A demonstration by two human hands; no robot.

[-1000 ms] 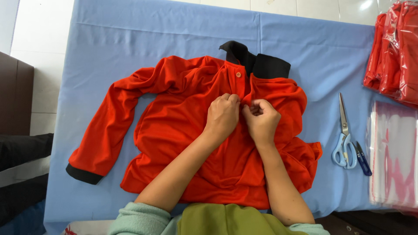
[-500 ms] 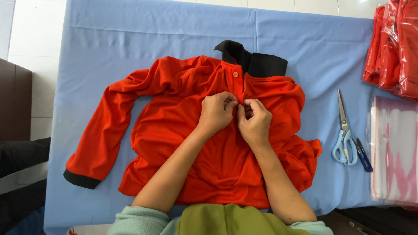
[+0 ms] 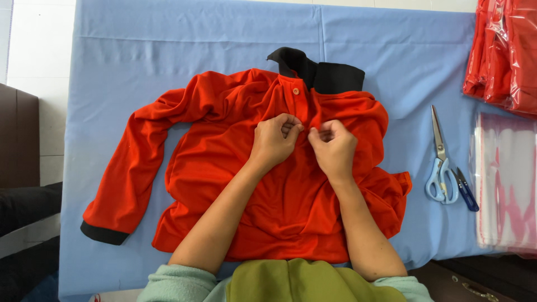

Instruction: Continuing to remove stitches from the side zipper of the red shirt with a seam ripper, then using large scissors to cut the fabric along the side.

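Head camera, looking straight down: a person's two bare hands meet at the chest of an orange-red long-sleeved shirt (image 3: 224,184) spread front-up on a table covered in light blue cloth (image 3: 168,50). The left hand (image 3: 275,140) has its fingers curled in, pinching the shirt's front opening just below an orange button (image 3: 296,91). The right hand (image 3: 334,148) sits just beside it, fingers likewise bunched and gripping a fold of the same fabric, so that the fingertips of both hands nearly touch over the placket. What exactly lies between the fingertips is too small to tell.

The shirt lies in the middle of the table, its black collar (image 3: 319,72) pointing away from the person. One sleeve stretches out toward the left edge of the picture and ends in a black cuff (image 3: 103,233); the other side is rumpled and folded under near the right forearm.

To the right of the shirt, apart from it, lie scissors with pale blue handles (image 3: 441,168) and a small dark blue tool (image 3: 465,190) just beside them. Farther right is a stack of clear plastic bags (image 3: 506,184), and above it a pile of bagged red garments (image 3: 503,50).
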